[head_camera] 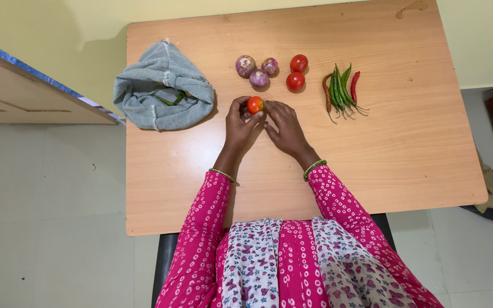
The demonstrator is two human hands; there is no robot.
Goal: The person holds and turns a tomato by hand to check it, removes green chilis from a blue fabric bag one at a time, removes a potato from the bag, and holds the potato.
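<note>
Fingertips of our left hand and right hand pinch one tomato above the table, at six o'clock from the onions; pinched this lightly, it might slip and roll.

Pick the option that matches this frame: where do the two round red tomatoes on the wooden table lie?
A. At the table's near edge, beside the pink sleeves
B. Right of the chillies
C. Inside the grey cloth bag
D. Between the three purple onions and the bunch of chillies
D: the two round red tomatoes lie between the three purple onions and the bunch of green and red chillies.
</note>
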